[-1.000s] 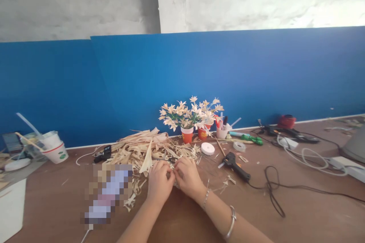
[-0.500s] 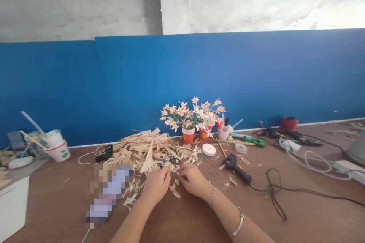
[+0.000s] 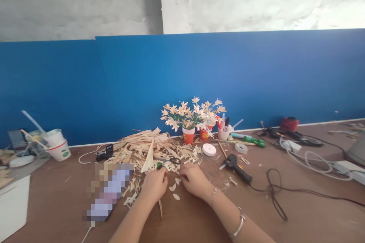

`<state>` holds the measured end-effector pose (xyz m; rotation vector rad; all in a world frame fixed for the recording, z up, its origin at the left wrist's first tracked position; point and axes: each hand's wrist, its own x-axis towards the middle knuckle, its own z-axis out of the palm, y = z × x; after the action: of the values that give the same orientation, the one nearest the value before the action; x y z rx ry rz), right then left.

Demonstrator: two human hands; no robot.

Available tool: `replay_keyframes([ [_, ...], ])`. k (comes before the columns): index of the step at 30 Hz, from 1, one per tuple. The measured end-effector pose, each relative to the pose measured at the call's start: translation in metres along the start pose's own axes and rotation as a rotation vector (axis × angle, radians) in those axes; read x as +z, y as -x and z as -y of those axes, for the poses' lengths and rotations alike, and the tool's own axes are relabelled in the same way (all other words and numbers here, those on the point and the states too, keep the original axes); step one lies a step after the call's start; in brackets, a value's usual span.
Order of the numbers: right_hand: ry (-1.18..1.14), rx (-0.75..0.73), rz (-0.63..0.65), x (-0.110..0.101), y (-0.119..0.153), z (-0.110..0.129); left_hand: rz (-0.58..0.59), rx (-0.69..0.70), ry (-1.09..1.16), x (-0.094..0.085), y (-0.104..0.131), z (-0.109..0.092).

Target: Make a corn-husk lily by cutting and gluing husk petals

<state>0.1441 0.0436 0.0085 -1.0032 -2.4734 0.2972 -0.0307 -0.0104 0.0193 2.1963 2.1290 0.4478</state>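
My left hand [image 3: 155, 184] is low over the table with its fingers curled together. A thin pale husk strip [image 3: 161, 210] hangs out below it, its upper part hidden by the hand. Opposite, my right hand [image 3: 194, 178] is closed too, fingertips turned down; anything in them is hidden. Between the hands lie small cut petals [image 3: 176, 196] of pale husk. Just beyond are scissors [image 3: 174, 160] with dark handles, lying on a heap of dried husks [image 3: 137, 150].
Husk flowers [image 3: 182, 112] stand in red cups [image 3: 188, 136] behind the heap. To the right are a white roll [image 3: 209, 149], a glue gun [image 3: 238, 169] and its looping cord [image 3: 275, 197]. A blurred-out phone [image 3: 110, 195] lies left; paper cups [image 3: 59, 150] stand farther left.
My left hand has drawn slightly left and away from the right one, and a husk strip now shows below it. More separate petals are visible between the hands. My right hand is nearly still.
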Motion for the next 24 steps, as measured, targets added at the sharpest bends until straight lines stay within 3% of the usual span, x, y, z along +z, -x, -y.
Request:
replay_keyframes([
  [10, 0.022, 0.095, -0.031, -0.006, -0.001, -0.003, -0.207, 0.125, 0.218, 0.006, 0.0, -0.007],
  [13, 0.048, 0.159, -0.028, -0.01, -0.001, -0.002, -0.334, 0.147, 0.285, 0.006, -0.002, -0.004],
  [16, 0.045, 0.193, -0.052, -0.012, -0.001, -0.003, -0.561, 0.074, 0.36, 0.005, -0.007, 0.013],
  [18, 0.047, 0.209, -0.065, -0.012, -0.002, -0.005, -0.693, -0.044, 0.412, 0.005, -0.01, 0.029],
  [21, 0.065, 0.219, -0.074, -0.011, -0.002, -0.006, -0.782, -0.158, 0.451, 0.005, -0.013, 0.047],
  [24, 0.069, 0.206, -0.095, -0.012, -0.002, -0.005, -0.832, -0.149, 0.458, 0.005, -0.012, 0.051],
])
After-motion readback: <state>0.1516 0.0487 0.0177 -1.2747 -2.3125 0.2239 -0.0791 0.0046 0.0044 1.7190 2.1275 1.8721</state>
